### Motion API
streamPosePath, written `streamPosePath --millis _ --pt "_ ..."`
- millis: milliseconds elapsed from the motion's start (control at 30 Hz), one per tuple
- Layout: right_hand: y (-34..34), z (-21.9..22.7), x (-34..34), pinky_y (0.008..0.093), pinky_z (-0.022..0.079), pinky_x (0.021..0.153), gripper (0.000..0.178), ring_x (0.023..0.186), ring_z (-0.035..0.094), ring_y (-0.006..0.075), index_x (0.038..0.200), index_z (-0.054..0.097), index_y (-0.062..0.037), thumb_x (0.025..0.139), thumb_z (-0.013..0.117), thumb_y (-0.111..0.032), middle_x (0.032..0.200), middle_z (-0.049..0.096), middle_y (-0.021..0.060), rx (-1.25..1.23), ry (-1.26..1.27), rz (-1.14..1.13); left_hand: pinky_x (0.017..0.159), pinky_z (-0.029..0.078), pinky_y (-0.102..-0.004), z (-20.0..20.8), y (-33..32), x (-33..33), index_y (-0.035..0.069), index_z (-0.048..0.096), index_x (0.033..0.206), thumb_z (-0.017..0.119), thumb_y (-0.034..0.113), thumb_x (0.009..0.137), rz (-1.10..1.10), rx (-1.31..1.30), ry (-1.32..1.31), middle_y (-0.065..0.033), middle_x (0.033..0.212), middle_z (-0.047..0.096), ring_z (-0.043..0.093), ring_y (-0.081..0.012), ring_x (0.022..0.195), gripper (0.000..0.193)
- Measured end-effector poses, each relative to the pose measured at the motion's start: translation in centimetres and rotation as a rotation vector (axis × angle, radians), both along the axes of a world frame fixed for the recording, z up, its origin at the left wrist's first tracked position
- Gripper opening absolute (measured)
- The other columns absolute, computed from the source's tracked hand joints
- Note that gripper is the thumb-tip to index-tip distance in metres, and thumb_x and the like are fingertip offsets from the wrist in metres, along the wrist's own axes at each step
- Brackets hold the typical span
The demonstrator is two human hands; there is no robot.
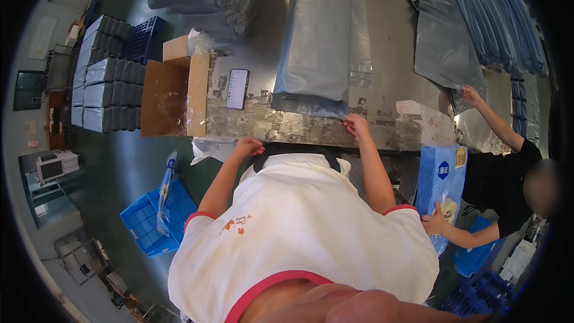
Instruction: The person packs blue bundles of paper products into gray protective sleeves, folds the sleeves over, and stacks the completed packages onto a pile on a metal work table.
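A long grey plastic bag (320,42) lies flat on the worn metal table (382,36), its near end folded at the front edge. My right hand (357,124) pinches the near right corner of that bag. My left hand (248,145) rests at the table's front edge with its fingers curled; nothing shows in it. A dark phone (237,88) with a lit screen lies on the table just left of the bag.
An open cardboard box (173,93) stands at the table's left end. Wrapped grey bundles (101,84) are stacked further left, and a blue crate (149,221) is on the floor. At right, a person in black (502,182) holds a blue package (441,188) and a grey bag (445,48).
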State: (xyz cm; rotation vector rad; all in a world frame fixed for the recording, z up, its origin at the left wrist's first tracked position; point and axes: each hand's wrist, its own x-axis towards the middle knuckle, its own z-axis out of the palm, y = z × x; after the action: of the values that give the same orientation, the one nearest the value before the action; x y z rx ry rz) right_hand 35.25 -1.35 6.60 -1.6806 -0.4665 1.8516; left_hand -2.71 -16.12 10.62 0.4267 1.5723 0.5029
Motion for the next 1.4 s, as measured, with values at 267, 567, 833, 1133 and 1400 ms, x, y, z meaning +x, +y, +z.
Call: streamPosePath --millis 267,567,833,1133,1400 --pt "-0.1 -0.5 1.0 0.0178 0.038 0.04 0.021 0.051 0.055 0.0092 0.09 0.056 -0.0004 0.073 0.056 -0.011 0.071 0.061 0.0066 0.096 -0.216 -0.025 0.042 0.034 -0.0174 2.0 0.7 -23.0 0.004 0.057 0.073 0.042 0.013 0.078 0.593 0.765 0.665 -0.004 0.062 0.058 0.049 -0.0073 0.05 0.018" --pt "-1.8 1.9 1.3 0.0194 0.041 0.049 0.028 0.062 0.056 0.0097 0.102 0.052 -0.0033 0.081 0.049 -0.022 0.082 0.061 0.0053 0.071 -0.223 0.143 0.079 0.039 -0.0313 0.6 6.0 -35.1 -0.001 0.059 0.08 0.046 0.033 0.078 0.282 0.467 0.597 -0.0167 0.081 0.058 0.052 -0.0235 0.081 0.036" --pt "-1.7 2.8 2.7 0.0203 0.041 0.051 0.029 0.062 0.055 0.01 0.103 0.052 -0.0055 0.082 0.048 -0.024 0.084 0.06 0.0051 0.023 -0.252 0.194 0.079 0.04 -0.036 6.6 7.0 -38.0 0.005 0.047 0.105 0.05 0.038 0.074 -0.25 0.023 0.791 -0.014 0.093 0.057 0.051 -0.0244 0.091 0.046" --pt "0.5 3.9 2.4 0.0202 0.04 0.051 0.031 0.062 0.055 0.0099 0.107 0.05 -0.0055 0.08 0.049 -0.021 0.086 0.059 0.0053 0.107 -0.388 0.338 0.074 0.043 -0.0302 2.9 8.5 -37.8 0.006 0.032 0.122 0.066 0.012 0.061 0.071 0.017 1.122 -0.0146 0.097 0.056 0.054 -0.0209 0.088 0.07" --pt "1.5 4.3 3.4 0.02 0.04 0.051 0.033 0.063 0.055 0.0094 0.108 0.049 -0.0061 0.079 0.049 -0.022 0.087 0.059 0.0048 0.119 -0.385 0.484 0.078 0.04 -0.026 1.7 6.1 -38.1 0.002 0.042 0.116 0.063 0.009 0.067 0.276 0.561 1.014 -0.0123 0.104 0.053 0.051 -0.0192 0.093 0.054"
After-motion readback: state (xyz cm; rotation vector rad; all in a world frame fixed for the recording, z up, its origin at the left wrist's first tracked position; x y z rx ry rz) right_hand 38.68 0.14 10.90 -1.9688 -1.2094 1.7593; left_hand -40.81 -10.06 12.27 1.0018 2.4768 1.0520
